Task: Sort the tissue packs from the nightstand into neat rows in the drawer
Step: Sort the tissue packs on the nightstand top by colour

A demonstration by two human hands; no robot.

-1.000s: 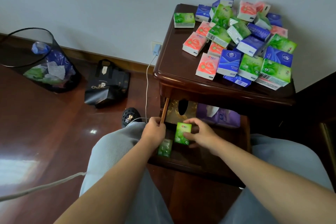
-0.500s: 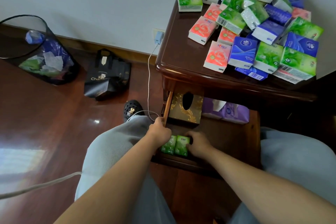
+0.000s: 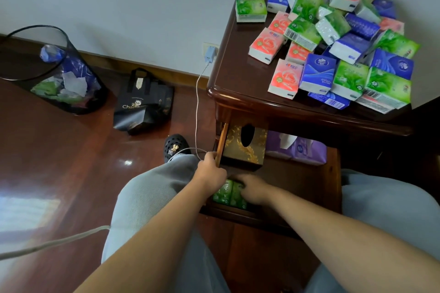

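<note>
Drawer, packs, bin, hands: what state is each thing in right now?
Drawer: pulled open.
Green packs in drawer: two, side by side at the front left.
Packs on nightstand: loose pile, unsorted.
Gold tissue box: in the drawer, oval slot showing no tissue.
Purple tissue pack: opened, tissue sticking out.
Charger: plugged in.
Bin: partly filled.
Left hand: at the drawer's left edge.
Right hand: resting on the green packs.

Left hand [image 3: 210, 173] curled; right hand [image 3: 252, 189] flat, palm down.

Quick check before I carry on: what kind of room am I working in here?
Most likely a bedroom at home. A dark wooden nightstand with an open drawer stands against the wall, a phone charger is plugged in beside it, and a mesh wastebasket sits on the polished wood floor.
</note>
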